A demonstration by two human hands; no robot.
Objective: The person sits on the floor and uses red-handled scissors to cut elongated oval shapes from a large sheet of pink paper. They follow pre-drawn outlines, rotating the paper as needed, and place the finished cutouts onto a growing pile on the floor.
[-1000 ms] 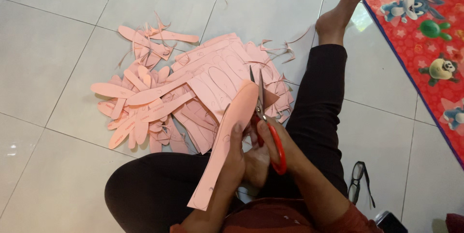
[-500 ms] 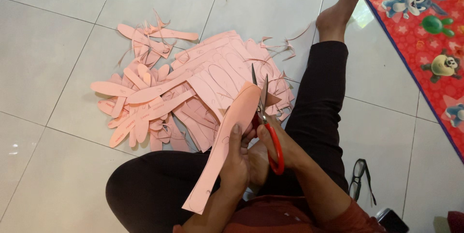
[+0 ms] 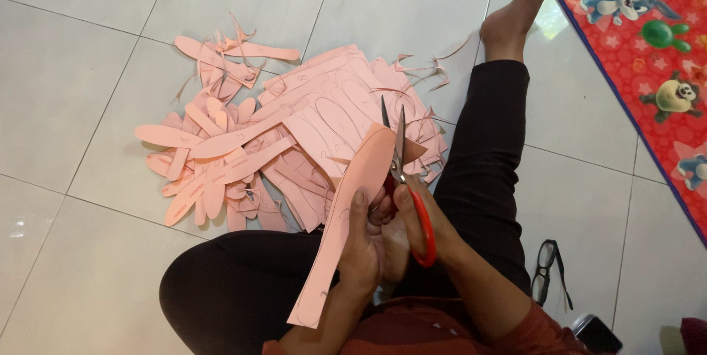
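- Left hand [image 3: 362, 241] pinches a long pink paper strip [image 3: 346, 215], thumb on the near face, fingers curled behind; strip held tilted, upper end rounded, lower end hanging over the lap.
- Right hand [image 3: 412, 215] is closed through the red handles of the scissors [image 3: 401, 171]; blades stand apart, pointing away from the body — the strip's upper right edge sits between them.
- The two hands touch, knuckles together, just above the lap.
- Person sits on the tiled floor [image 3: 88, 68] in black trousers; right leg [image 3: 490, 141] stretched forward, bare foot [image 3: 515, 12] near the mat.
- Pile of pink paper cut-outs [image 3: 294, 134] lies on the floor just beyond the hands: long rounded shapes to the left, larger marked sheets in the middle, thin curled offcuts at the far edges.
- Red play mat [image 3: 641, 38] with cartoon animals covers the floor at upper right.
- Black glasses [image 3: 546, 270] lie on the tile beside the right thigh — folded or open, cannot tell.
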